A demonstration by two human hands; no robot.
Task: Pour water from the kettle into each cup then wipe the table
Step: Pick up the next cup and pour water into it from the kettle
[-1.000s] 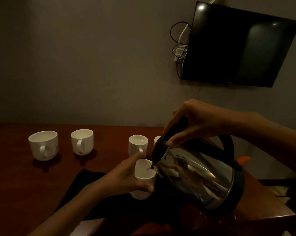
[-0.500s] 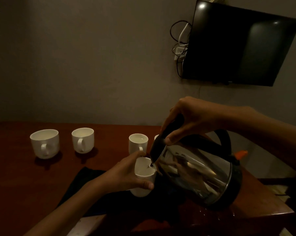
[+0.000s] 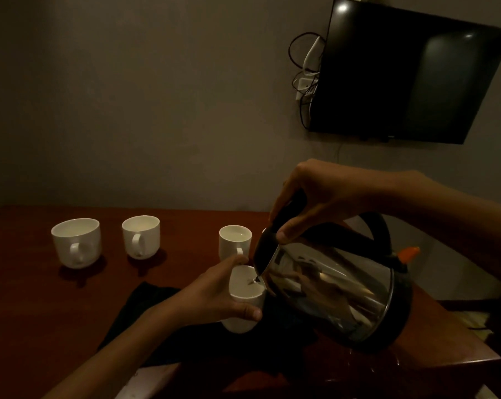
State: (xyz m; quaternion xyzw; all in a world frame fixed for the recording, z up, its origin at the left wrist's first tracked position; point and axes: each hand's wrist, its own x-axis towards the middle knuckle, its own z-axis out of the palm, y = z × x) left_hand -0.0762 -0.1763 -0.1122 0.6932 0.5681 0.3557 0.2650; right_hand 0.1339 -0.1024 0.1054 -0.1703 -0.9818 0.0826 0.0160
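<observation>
From the head camera, in dim light, the left hand point(image 3: 212, 295) holds a small white ceramic cup point(image 3: 245, 298), fingers and thumb curled round its side, above a black cloth point(image 3: 145, 309) spread on the dark red-brown wooden table point(image 3: 27, 312). The right hand point(image 3: 315, 197) grips the black top handle of a shiny stainless-steel electric kettle point(image 3: 330, 292), its fingers wrapped round the handle and the thumb pressed near the lid. The kettle is tipped to the left, spout just over the held cup's rim; a thin glint at the spout may be water, though the gloom makes it hard to tell. An orange switch point(image 3: 409, 251) sticks out at the kettle's raised rear.

Three more white cups stand upright on the table further back: a wide cup at far left point(image 3: 76, 243), a second wide cup point(image 3: 141, 237) near it, and a narrower cup point(image 3: 235, 241) just behind the held one. On the grey wall hangs a black flat screen point(image 3: 402, 76), with tangled cables point(image 3: 305, 79) beside it.
</observation>
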